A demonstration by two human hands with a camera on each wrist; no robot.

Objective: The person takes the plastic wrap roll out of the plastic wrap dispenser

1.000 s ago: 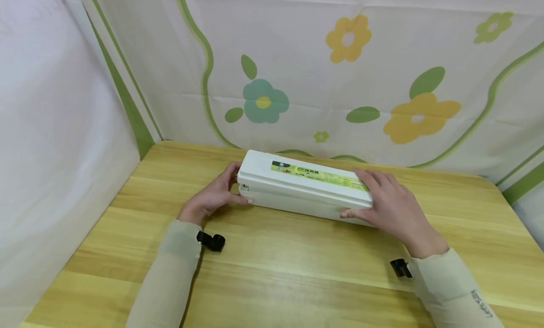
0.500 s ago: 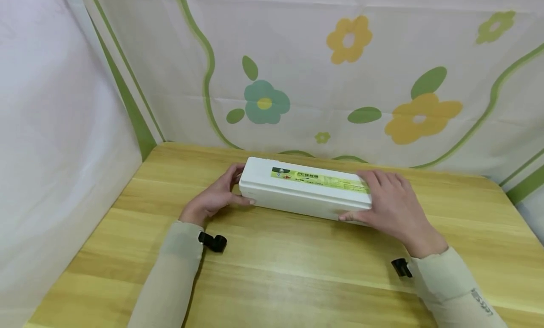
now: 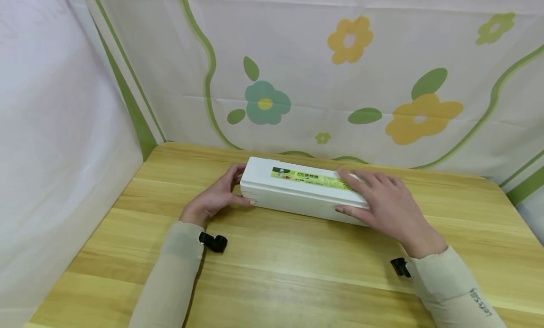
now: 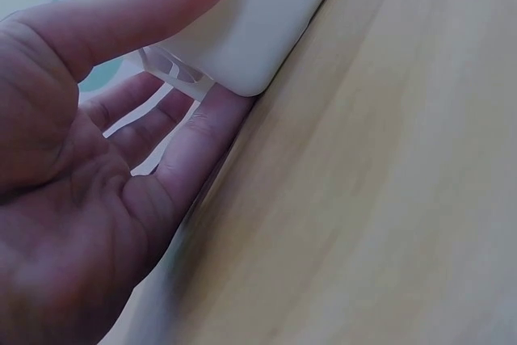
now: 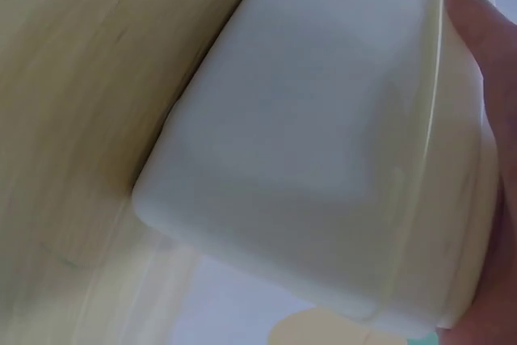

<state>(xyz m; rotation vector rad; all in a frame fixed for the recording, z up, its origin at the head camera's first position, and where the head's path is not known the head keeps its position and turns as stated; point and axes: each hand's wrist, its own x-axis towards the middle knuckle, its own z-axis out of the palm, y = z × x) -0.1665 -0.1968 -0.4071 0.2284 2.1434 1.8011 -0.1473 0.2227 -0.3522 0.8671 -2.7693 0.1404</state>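
A curtained-off booth of some sort; whether it stands in a home or a studio cannot be told. A wood-grain tabletop (image 3: 276, 281) is enclosed by a flower-printed cloth (image 3: 310, 82) behind it and a white cloth (image 3: 63, 167) at its left.

flower-printed cloth (image 3: 310, 78) behind a wooden table (image 3: 276, 276)

Here we have a yellowish wood-grain tabletop (image 3: 123, 252) spreading beneath the fingers (image 3: 354, 183), soft sheen (image 3: 293, 281) gleaming on our near side of them. Beyond the fingers, up goes a pale cloth backdrop (image 3: 297, 54), and we spot orange flowers (image 3: 425, 104), a teal flower (image 3: 278, 101), green wavy lines (image 3: 207, 85)! Out left of the fingers, we catch a whitish drape (image 3: 59, 153) hanging.
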